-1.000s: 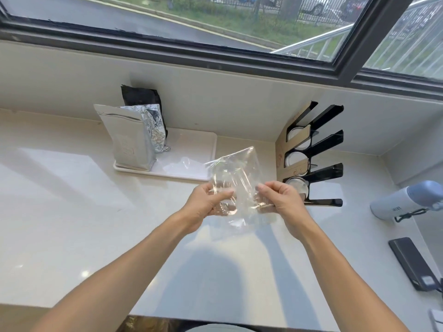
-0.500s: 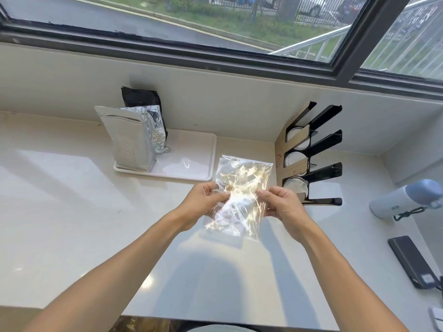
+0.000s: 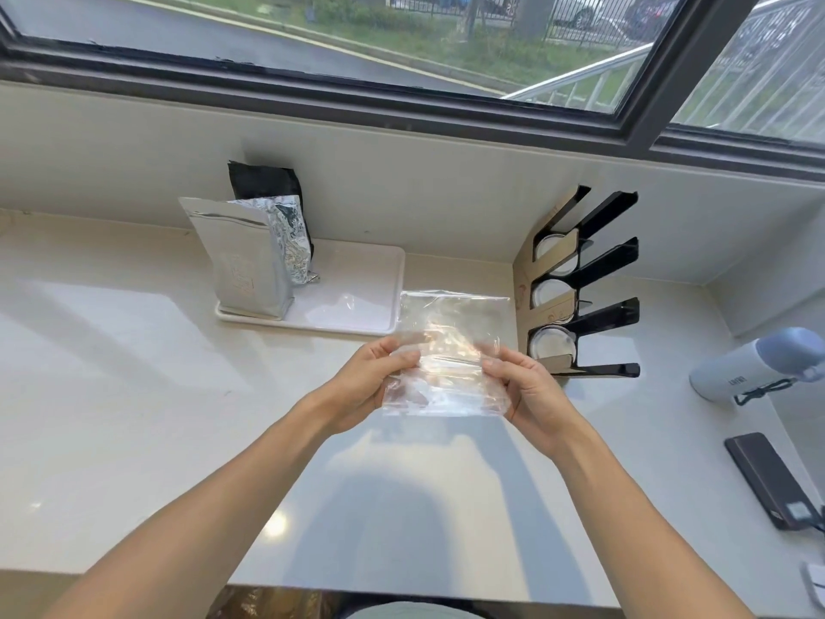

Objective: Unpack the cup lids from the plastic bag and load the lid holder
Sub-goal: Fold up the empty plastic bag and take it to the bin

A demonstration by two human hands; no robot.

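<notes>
A clear plastic bag [image 3: 451, 355] is held flat above the counter, its far edge toward the wall. My left hand [image 3: 370, 382] pinches its left side and my right hand [image 3: 522, 390] pinches its right side. I cannot make out any lids inside it. The black lid holder [image 3: 598, 283] stands against the wall to the right of the bag. White cup lids [image 3: 551, 344] sit in its three slots.
A white tray [image 3: 357, 297] at the back holds a silver foil pouch [image 3: 241, 261] and a black pouch [image 3: 265, 180]. A pale blue-capped bottle [image 3: 754, 366] lies at the right. A dark phone [image 3: 774, 480] lies near the right edge.
The bag has been turned and spread from a crumpled, tilted shape to a flat sheet between both hands. Both hands shifted slightly lower on it.
</notes>
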